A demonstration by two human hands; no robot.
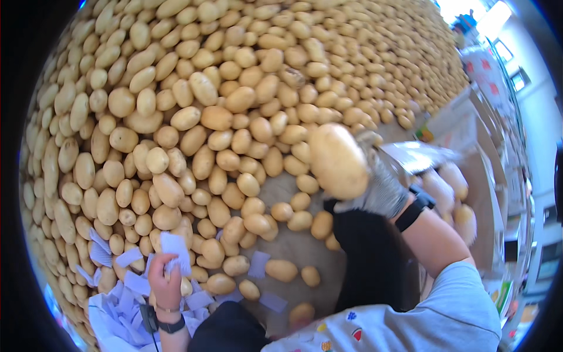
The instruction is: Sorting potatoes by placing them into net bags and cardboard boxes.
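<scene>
My bare left hand (pixel 164 284) pinches a white foam net sleeve (pixel 176 247) between thumb and fingers, over a plastic bag (pixel 100 323) full of loose foam sleeves (pixel 125 314). In my right hand (pixel 382 188), which wears a grey knitted glove, is a large, pale, oval potato (pixel 338 160). It is raised towards the camera and hides part of the fingers. Beyond both hands a big heap of potatoes (pixel 211 119) spreads over the floor. A few more foam sleeves, one of them a flat piece (pixel 258 264), lie among the nearest potatoes.
At my right stands an open cardboard box (pixel 486 193), with large potatoes (pixel 442 191) inside that look wrapped, somewhat blurred. A shiny plastic sheet (pixel 418 156) lies at its near edge. Further back are more cartons (pixel 517 185) and a white bag with red marks (pixel 484 72). Grey floor (pixel 292 246) shows between my legs.
</scene>
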